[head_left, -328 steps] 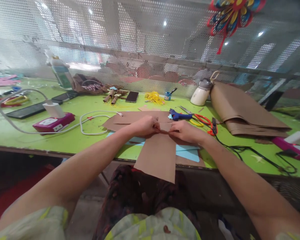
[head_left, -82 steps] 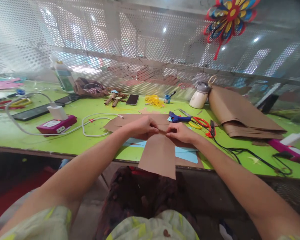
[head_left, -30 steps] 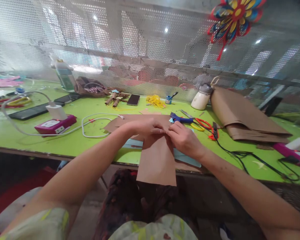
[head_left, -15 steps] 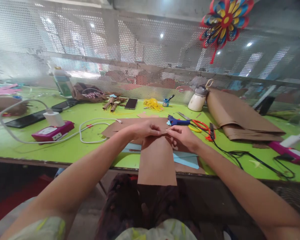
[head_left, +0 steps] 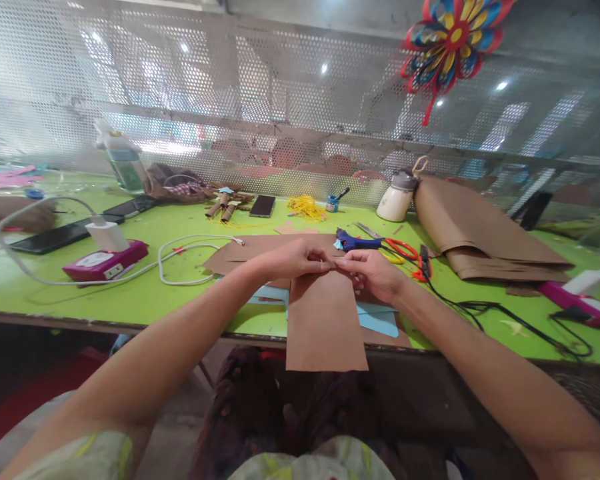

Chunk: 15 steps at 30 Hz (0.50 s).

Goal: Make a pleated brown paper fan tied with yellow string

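Note:
A strip of brown kraft paper (head_left: 325, 327) hangs from my fingertips over the table's front edge. My left hand (head_left: 305, 259) pinches its top edge from the left. Close beside it, my right hand (head_left: 370, 270) pinches the same edge from the right, thumb and forefinger together. The top edge looks narrowly folded or rolled between the fingers, though they hide most of it. Under the hands lie a wider brown paper sheet (head_left: 235, 253) and pieces of light blue paper (head_left: 377, 321). A blue glue gun (head_left: 357, 241) rests just beyond my right hand.
Orange-handled scissors (head_left: 403, 249) and a black cable (head_left: 465, 307) lie to the right, near folded brown paper (head_left: 480, 227). Behind are a phone (head_left: 263, 207), yellow raffia-like strands (head_left: 306, 207) and a white bottle (head_left: 396, 198). At left, a white cable runs from a purple power socket (head_left: 105, 262).
Both hands have shifted slightly to the right with the brown paper strip. Its lower end has swung right too. Both pinches still hold.

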{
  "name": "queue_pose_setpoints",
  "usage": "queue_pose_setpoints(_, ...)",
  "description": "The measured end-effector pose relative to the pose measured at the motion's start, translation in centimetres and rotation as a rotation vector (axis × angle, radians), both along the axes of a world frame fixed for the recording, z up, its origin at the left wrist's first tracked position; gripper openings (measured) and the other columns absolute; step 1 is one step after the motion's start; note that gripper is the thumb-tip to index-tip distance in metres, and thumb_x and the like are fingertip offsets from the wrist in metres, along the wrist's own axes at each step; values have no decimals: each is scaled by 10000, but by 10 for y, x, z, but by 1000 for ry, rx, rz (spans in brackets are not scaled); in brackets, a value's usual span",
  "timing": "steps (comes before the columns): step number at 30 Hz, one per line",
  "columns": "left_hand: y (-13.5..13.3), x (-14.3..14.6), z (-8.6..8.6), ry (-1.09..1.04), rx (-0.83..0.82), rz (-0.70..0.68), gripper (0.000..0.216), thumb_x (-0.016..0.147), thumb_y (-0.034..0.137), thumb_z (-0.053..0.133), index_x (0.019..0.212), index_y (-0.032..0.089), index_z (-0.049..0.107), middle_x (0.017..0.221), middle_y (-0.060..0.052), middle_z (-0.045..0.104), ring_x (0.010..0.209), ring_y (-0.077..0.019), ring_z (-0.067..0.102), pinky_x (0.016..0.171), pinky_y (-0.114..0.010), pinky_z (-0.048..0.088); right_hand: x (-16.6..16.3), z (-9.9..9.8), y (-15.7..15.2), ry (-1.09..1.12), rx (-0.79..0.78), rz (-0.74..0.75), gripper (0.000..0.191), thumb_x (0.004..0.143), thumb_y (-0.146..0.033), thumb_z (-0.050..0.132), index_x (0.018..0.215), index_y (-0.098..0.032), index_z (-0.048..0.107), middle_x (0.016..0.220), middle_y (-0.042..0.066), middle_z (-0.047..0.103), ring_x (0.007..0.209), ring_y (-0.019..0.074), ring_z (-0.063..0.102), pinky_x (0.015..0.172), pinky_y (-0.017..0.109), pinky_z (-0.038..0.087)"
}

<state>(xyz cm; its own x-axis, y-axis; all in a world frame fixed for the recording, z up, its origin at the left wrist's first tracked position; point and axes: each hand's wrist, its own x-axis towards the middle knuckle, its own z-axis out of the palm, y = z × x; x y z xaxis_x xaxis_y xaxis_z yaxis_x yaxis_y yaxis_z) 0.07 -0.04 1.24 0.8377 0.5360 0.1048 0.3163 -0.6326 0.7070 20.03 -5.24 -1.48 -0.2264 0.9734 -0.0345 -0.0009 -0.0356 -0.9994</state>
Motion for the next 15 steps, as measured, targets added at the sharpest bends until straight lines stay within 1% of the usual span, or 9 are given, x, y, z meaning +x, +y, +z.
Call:
queue_pose_setpoints(3,0,1,-2,-7,-2,5,373,798,448,527,925,128,672,745,-27,610,664,-116,489,606,-222,351,0,-1,1,-46,60,-55,314,587,-393,756,609,-155,554,471,-63,471,364,40,364,347,188,240)
queue_pose_setpoints(6,0,1,-2,32,-21,1,401,805,469,510,938,131,680,763,-26,620,673,-120,498,615,-224,358,0,-3,2,-105,122,-82,303,600,-407,741,605,-150,580,446,-55,481,357,49,390,338,189,237)
queue_pose_setpoints(11,-1,-4,1,32,-89,-13,396,845,467,447,1015,190,674,921,-24,651,794,-145,536,706,-241,383,1,-5,2,-122,141,-94,303,620,-424,723,606,-155,583,421,-58,472,337,54,387,318,186,245)
queue_pose_setpoints(13,0,-5,1,42,-83,-10,389,847,451,449,997,171,673,901,-28,648,784,-140,530,706,-238,380,2,-5,2,-129,148,-99,296,625,-419,720,606,-156,586,413,-59,472,330,54,378,316,191,245)
queue_pose_setpoints(15,1,-5,1,78,-40,-14,396,848,451,444,960,150,675,837,-24,634,736,-129,511,671,-225,367,3,-6,3,-140,159,-100,290,633,-412,715,604,-154,587,407,-60,470,323,52,365,317,196,239)
